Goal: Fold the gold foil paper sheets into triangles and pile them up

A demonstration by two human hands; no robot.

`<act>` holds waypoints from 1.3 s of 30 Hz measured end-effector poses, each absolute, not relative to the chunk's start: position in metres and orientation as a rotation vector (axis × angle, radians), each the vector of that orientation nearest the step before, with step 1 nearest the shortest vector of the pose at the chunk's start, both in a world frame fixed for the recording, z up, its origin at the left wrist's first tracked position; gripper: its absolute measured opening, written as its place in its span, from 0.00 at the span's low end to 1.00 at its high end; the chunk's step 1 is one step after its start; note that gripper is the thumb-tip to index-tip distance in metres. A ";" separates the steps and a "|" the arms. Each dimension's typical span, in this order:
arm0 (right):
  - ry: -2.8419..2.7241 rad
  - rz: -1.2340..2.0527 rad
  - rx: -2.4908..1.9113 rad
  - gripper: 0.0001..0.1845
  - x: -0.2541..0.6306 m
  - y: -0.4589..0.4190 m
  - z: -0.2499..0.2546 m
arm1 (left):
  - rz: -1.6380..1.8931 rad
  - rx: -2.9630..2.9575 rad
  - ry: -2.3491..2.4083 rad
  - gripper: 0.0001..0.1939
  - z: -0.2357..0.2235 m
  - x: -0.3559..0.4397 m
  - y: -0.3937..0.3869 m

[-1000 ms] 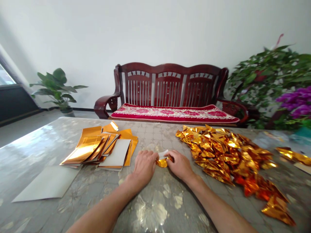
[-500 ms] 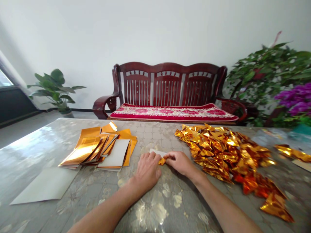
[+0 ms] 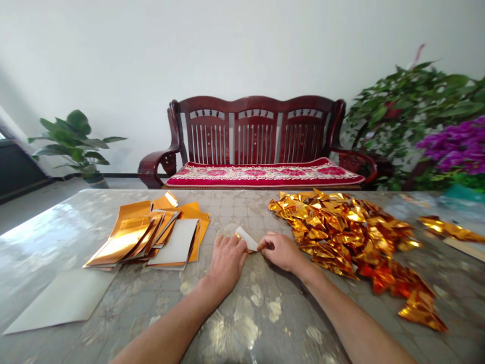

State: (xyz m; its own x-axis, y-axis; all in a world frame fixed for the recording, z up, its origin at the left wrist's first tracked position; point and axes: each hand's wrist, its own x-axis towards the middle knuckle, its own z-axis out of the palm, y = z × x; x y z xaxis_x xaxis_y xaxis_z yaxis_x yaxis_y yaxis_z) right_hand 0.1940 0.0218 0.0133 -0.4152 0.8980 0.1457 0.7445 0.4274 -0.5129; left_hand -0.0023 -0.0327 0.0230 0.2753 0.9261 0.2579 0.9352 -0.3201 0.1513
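Note:
A small piece of gold foil paper (image 3: 247, 238), partly folded and with its pale side showing, lies on the table between my hands. My left hand (image 3: 227, 259) rests on its left part, fingers bent and close together, holding it down. At the right corner, my right hand (image 3: 278, 250) pinches the edge between thumb and forefinger, the other fingers curled in. My left fingers hide part of the folds. To the left lies a stack of gold foil sheets (image 3: 131, 233), some pale side up. A heap of folded gold foil pieces (image 3: 333, 227) spreads out on the right.
A single pale sheet (image 3: 62, 301) lies at the table's left front. Clear plastic wrapping (image 3: 409, 206) and another gold foil piece (image 3: 450, 228) are at the far right. Behind the patterned table (image 3: 151, 323) stand a wooden bench (image 3: 255, 136) and potted plants (image 3: 78, 141).
The paper between my hands now shows more of its pale side, as a pointed flap. My right hand has shifted slightly along its edge. The whole view has moved a little.

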 end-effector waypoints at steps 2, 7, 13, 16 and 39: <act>-2.298 0.539 -1.422 0.10 0.194 0.023 0.013 | -0.508 -2.497 -1.831 0.05 0.023 -0.001 -0.034; -2.280 0.536 -1.503 0.07 0.189 0.022 0.015 | -0.567 -2.505 -1.873 0.06 0.024 0.000 -0.038; -2.264 0.556 -1.508 0.05 0.190 0.022 0.015 | -0.572 -2.487 -1.869 0.06 0.025 0.001 -0.040; -2.256 0.567 -1.528 0.05 0.189 0.022 0.016 | -0.582 -2.475 -1.830 0.08 0.024 0.002 -0.039; -2.266 0.611 -1.526 0.05 0.186 0.020 0.022 | -0.682 -2.472 -1.932 0.14 0.023 0.002 -0.031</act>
